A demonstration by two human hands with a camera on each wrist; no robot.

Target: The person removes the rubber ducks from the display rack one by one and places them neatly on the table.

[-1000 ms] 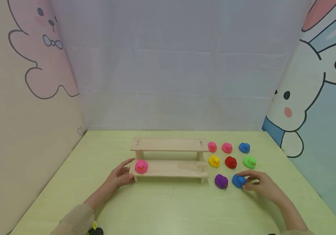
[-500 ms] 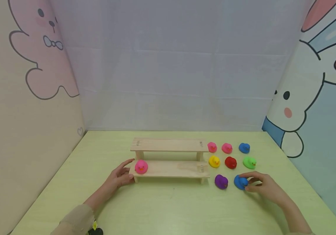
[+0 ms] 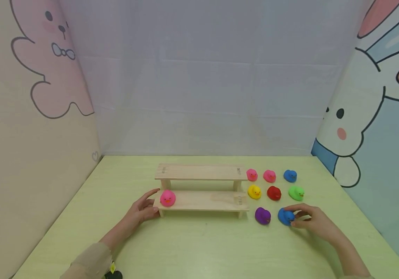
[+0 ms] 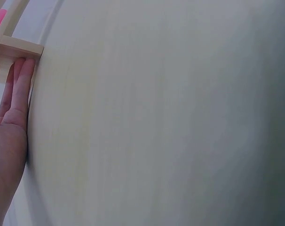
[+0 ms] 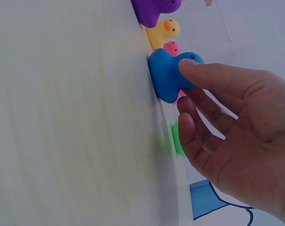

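My right hand (image 3: 312, 223) pinches a blue rubber duck (image 3: 285, 216) between thumb and fingers. In the right wrist view the thumb lies against the head of that blue duck (image 5: 168, 75), which sits on the table. At the left end of a two-step wooden stand (image 3: 199, 200), my left hand (image 3: 142, 209) grips the lower step, thumb in front and fingers behind. The left wrist view has fingers (image 4: 23, 87) against the wood, with part of the hand cut off. One pink duck (image 3: 167, 198) stands on the lower step, near my left hand.
Several ducks stand right of the stand: a purple one (image 3: 263, 216), a yellow one (image 3: 254, 192), a red one (image 3: 274, 193), a green one (image 3: 296, 192), two pink and another blue one (image 3: 290, 176). A dark object (image 3: 113, 274) lies by the left sleeve.
My right hand and the blue duck have shifted slightly right and toward me, away from the purple duck, then stayed put. The left hand and the stand have not moved.
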